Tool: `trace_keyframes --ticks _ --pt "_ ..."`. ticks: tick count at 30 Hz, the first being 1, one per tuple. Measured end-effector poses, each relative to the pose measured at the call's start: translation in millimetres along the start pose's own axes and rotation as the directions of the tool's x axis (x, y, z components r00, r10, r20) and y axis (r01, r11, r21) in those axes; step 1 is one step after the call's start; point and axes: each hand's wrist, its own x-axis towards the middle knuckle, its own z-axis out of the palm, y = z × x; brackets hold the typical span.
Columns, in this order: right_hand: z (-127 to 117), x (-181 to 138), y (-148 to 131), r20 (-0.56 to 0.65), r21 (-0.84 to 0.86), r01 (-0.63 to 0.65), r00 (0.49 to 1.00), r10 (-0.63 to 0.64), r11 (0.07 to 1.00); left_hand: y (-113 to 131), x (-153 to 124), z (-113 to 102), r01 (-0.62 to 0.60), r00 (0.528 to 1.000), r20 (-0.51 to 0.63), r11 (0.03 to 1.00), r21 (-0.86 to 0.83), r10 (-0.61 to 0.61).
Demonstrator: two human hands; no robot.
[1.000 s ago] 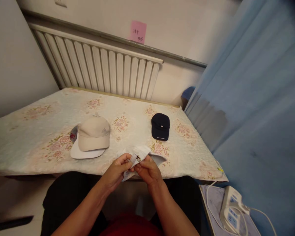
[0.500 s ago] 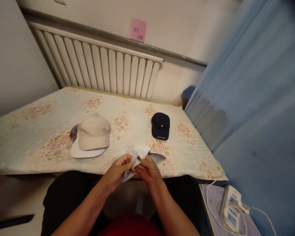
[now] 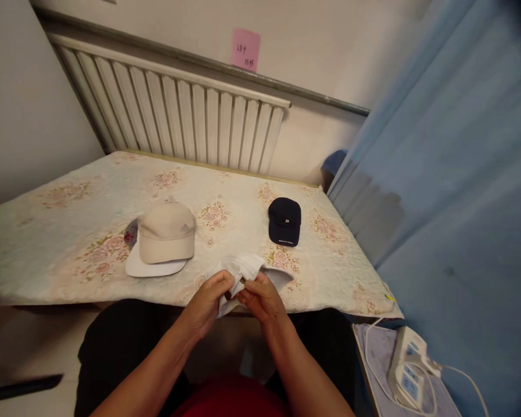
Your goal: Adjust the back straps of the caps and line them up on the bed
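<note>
Between my hands is a white cap (image 3: 247, 265), its grey-looking brim (image 3: 279, 278) pointing right over the table's near edge. My left hand (image 3: 211, 294) pinches the cap's back strap from the left. On the other side, my right hand (image 3: 261, 296) grips the strap beside a small metal buckle (image 3: 242, 280). Fingers hide part of the strap. A navy cap (image 3: 284, 222) lies farther back, to the right. At the left, a beige cap (image 3: 167, 233) rests on top of a white-brimmed cap (image 3: 156, 269), and a grey cap (image 3: 131, 231) peeks out behind them.
A floral cloth (image 3: 238, 197) covers the table. Behind it stand a radiator (image 3: 178, 110) and a wall with a pink note (image 3: 245, 50). A blue curtain (image 3: 443, 191) hangs at the right, above a power strip (image 3: 408, 370) with white cables.
Both hands stay on the white cap's strap. My left fingers have shifted slightly, and the buckle has tilted and moved a little left. The other caps stay in place.
</note>
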Motion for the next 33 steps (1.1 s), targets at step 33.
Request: trace_keyframes --ticks 33 --pt "-2.8 3.8 13.4 -0.165 -0.181 0.065 0.982 -0.096 0.981 -29.1 7.3 -5.0 -0.024 0.981 -0.191 0.995 0.1 0.043"
